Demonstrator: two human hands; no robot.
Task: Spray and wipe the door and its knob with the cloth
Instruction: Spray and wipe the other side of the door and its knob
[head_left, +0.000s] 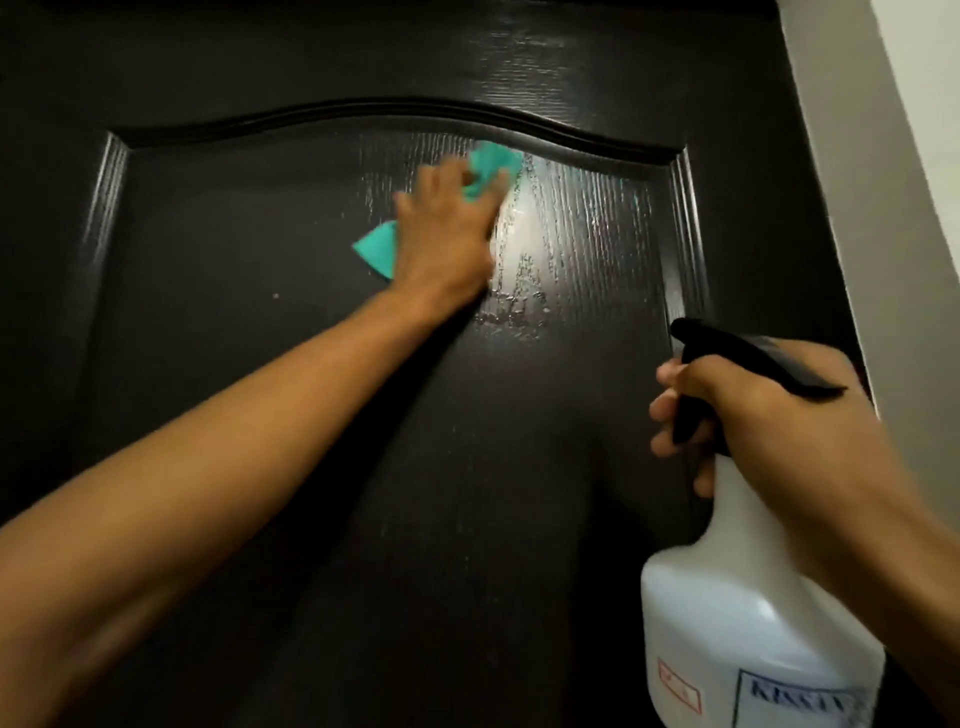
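Observation:
A dark wood-grain door (260, 467) fills the view, with a raised panel whose top edge curves. My left hand (447, 228) presses a teal cloth (376, 249) flat against the upper part of the panel; cloth corners show above and left of the hand. Wet droplets and streaks (519, 306) glisten just right of and below that hand. My right hand (753, 415) grips the neck of a white spray bottle (753, 623) with a black trigger head (748, 353), held at the lower right, nozzle toward the door. The knob is out of view.
A pale wall (893, 156) and the door frame edge run down the right side beside the door.

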